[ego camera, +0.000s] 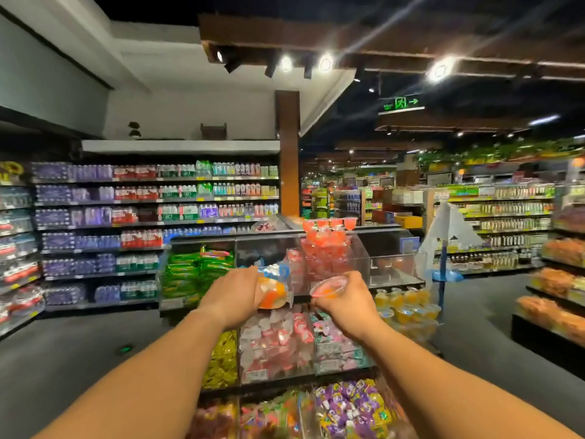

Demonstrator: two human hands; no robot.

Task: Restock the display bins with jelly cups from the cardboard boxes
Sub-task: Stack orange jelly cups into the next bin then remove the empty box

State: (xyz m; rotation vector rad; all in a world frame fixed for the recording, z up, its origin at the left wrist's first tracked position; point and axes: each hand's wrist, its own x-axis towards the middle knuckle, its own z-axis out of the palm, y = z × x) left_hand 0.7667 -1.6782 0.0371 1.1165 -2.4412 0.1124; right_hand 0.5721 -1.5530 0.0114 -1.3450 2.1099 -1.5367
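My left hand (232,291) grips orange jelly cups (273,291) with a blue-and-white lid, held over the tiered clear display bins. My right hand (340,299) holds one orange jelly cup (329,287) tilted on its side. Just beyond my hands stands a clear bin (361,261) piled high with red jelly cups (326,242). To its right, lower down, lies a bin of yellow jelly cups (406,307). No cardboard box shows in the head view.
Below my arms are bins of pink-and-white sweets (275,343), purple sweets (351,407) and green packets (199,267). Drink shelves (126,217) line the left aisle. A bag stand (443,274) stands to the right, with produce displays (557,312) beyond it.
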